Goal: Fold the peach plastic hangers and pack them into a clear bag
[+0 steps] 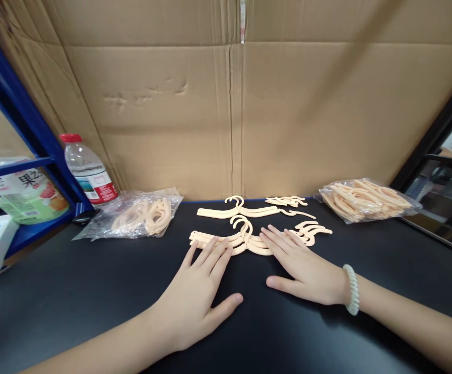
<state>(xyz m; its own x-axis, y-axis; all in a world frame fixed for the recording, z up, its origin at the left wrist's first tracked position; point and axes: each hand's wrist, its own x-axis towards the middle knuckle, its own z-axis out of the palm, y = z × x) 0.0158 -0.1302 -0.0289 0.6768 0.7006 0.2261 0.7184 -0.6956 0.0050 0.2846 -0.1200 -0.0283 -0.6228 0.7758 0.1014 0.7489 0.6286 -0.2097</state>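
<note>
Head view: both hands flat on the black bench (93, 291), palms down, nothing picked up.
Left hand (200, 291): grip spread, fingers splayed; fingertips touch the left arm of the near hanger stack (238, 240).
Right hand (304, 267): grip spread too, fingers resting on the right arm of the same stack; pale coil band on that wrist.
Stack position: centre of bench, just past the fingertips, hooks pointing to the cardboard wall.
Doing it well (my read): press evenly from both sides so the hangers stay nested, hooks aligned; light pressure, the plastic looks thin and slippery.
Loose parts: single hanger (237, 210) lying behind the stack; small curved clips (311, 231) just right of the right hand, more near the wall.
Left bag (140, 214): clear plastic, open-looking, a few cream hangers inside, mostly slack.
Right bag (366, 200): clear plastic, packed fuller with the same cream pieces.
Water bottle (88, 171): red cap, upright, far left by the blue shelf; fill level hard to tell.
</note>
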